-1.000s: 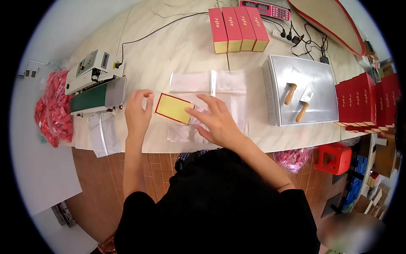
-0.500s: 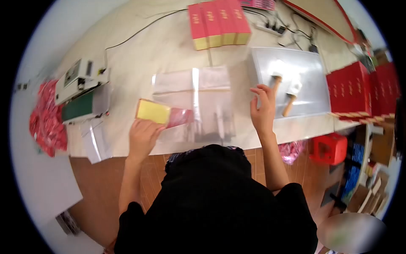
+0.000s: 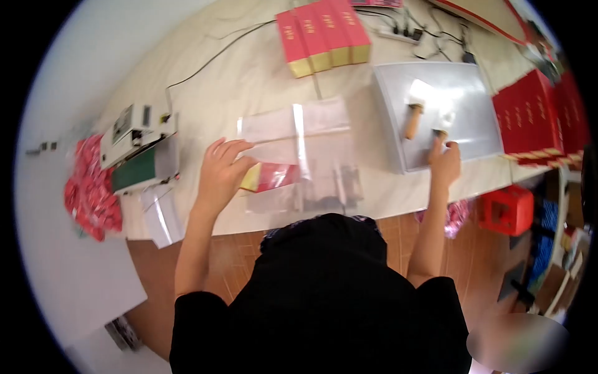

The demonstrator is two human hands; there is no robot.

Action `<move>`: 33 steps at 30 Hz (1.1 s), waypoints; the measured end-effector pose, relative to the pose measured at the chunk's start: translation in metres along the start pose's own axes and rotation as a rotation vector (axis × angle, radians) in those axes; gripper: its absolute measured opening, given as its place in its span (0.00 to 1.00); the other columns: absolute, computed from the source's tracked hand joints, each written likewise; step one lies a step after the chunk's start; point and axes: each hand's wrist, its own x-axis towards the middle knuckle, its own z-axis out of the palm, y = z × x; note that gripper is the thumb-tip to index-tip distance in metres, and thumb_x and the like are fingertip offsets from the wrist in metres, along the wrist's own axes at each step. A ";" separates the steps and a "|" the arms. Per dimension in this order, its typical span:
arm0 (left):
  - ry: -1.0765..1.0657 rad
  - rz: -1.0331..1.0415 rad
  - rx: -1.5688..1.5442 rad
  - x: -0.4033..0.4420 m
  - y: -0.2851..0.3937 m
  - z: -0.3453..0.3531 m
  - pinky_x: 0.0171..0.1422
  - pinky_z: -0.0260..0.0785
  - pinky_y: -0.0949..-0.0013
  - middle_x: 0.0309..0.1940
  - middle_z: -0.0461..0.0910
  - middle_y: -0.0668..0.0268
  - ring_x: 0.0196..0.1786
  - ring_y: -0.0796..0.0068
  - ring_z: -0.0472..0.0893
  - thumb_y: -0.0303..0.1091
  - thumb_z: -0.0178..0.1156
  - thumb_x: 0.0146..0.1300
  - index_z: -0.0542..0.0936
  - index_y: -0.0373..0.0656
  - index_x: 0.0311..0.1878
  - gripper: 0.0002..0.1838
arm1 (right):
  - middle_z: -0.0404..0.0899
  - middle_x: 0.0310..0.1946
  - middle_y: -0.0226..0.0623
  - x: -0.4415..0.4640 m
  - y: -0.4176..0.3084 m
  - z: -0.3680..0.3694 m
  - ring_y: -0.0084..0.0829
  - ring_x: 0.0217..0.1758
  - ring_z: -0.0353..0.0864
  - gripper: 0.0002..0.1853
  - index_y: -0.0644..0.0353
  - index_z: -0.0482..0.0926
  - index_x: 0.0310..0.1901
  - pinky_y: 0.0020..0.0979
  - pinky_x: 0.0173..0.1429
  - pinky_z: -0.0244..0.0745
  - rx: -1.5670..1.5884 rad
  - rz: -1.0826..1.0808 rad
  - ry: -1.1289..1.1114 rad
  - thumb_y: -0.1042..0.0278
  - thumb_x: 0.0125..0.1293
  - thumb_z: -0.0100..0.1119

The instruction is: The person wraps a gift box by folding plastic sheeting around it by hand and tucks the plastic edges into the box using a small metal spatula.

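Observation:
My left hand (image 3: 223,167) is at the left end of a small red-and-yellow packet (image 3: 274,176), partly covering its yellow part. Its fingers are curved and apart, with the thumb near the packet's upper edge. Beneath the packet are clear plastic sleeves (image 3: 324,149) lying flat on the table. To the right, my right hand (image 3: 445,163) is closed around the handle of a scraper (image 3: 440,133) on a grey plastic box lid (image 3: 398,118). The hand hides most of that handle. A second wooden-handled scraper (image 3: 412,121) lies just left of it.
Red boxes with yellow ends (image 3: 324,40) stand at the back, and more red boxes (image 3: 526,121) at the right. A machine with a green panel (image 3: 140,162) sits at the left beside a pink plastic bag (image 3: 93,187). Cables and a power strip (image 3: 398,34) lie behind the lid.
My right hand has moved right and down onto the right-hand scraper's handle. The left hand has shifted up over the packet, and its fingers have spread. The whole view has swung slightly.

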 end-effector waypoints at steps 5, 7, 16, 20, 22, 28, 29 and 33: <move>0.174 -0.338 -0.102 -0.028 0.012 -0.009 0.55 0.73 0.61 0.42 0.84 0.64 0.46 0.64 0.83 0.31 0.63 0.63 0.82 0.43 0.38 0.03 | 0.85 0.39 0.47 0.008 -0.008 0.005 0.50 0.44 0.84 0.21 0.60 0.75 0.52 0.48 0.46 0.77 -0.136 0.071 -0.165 0.50 0.71 0.53; 0.113 -0.640 -0.354 -0.035 0.026 -0.007 0.47 0.74 0.62 0.39 0.84 0.61 0.41 0.61 0.83 0.37 0.64 0.65 0.81 0.41 0.40 0.09 | 0.85 0.39 0.47 0.003 -0.003 0.006 0.50 0.42 0.84 0.20 0.61 0.75 0.52 0.47 0.45 0.77 -0.029 0.018 -0.056 0.51 0.72 0.52; -0.001 -0.580 -0.151 -0.036 0.048 0.027 0.38 0.70 0.60 0.30 0.81 0.63 0.32 0.61 0.81 0.39 0.65 0.64 0.78 0.40 0.33 0.12 | 0.82 0.32 0.51 -0.081 -0.077 -0.069 0.46 0.32 0.83 0.13 0.59 0.77 0.51 0.39 0.36 0.75 0.605 -0.475 -0.433 0.61 0.73 0.58; 0.085 -0.580 -0.128 -0.040 0.040 0.027 0.35 0.67 0.58 0.26 0.78 0.63 0.28 0.57 0.78 0.34 0.64 0.64 0.76 0.41 0.30 0.10 | 0.82 0.26 0.45 -0.123 -0.107 -0.088 0.46 0.27 0.82 0.12 0.60 0.78 0.48 0.39 0.32 0.75 0.701 -0.810 -0.688 0.63 0.68 0.64; 0.089 -0.610 -0.141 -0.044 0.035 0.029 0.36 0.67 0.58 0.27 0.78 0.63 0.30 0.57 0.78 0.33 0.64 0.63 0.76 0.41 0.30 0.10 | 0.81 0.26 0.45 -0.134 -0.115 -0.094 0.45 0.26 0.82 0.12 0.61 0.78 0.48 0.37 0.32 0.75 0.712 -0.860 -0.763 0.65 0.68 0.64; 0.113 -0.608 -0.123 -0.050 0.023 0.038 0.39 0.68 0.57 0.30 0.77 0.62 0.37 0.56 0.78 0.33 0.66 0.62 0.77 0.41 0.31 0.09 | 0.82 0.26 0.43 -0.150 -0.132 -0.093 0.43 0.26 0.82 0.12 0.61 0.78 0.46 0.34 0.31 0.75 0.721 -0.977 -0.857 0.65 0.67 0.66; 0.123 -0.589 -0.123 -0.050 0.022 0.039 0.41 0.68 0.56 0.31 0.77 0.62 0.38 0.56 0.78 0.33 0.66 0.62 0.77 0.41 0.31 0.09 | 0.82 0.26 0.42 -0.151 -0.135 -0.094 0.44 0.27 0.83 0.11 0.60 0.79 0.45 0.37 0.30 0.75 0.716 -0.986 -0.848 0.64 0.67 0.65; 0.123 -0.619 -0.144 -0.051 0.021 0.040 0.42 0.68 0.56 0.30 0.77 0.62 0.38 0.57 0.78 0.33 0.66 0.62 0.77 0.41 0.30 0.09 | 0.83 0.27 0.40 -0.156 -0.142 -0.099 0.44 0.27 0.83 0.10 0.59 0.79 0.44 0.40 0.29 0.76 0.677 -1.021 -0.828 0.64 0.67 0.65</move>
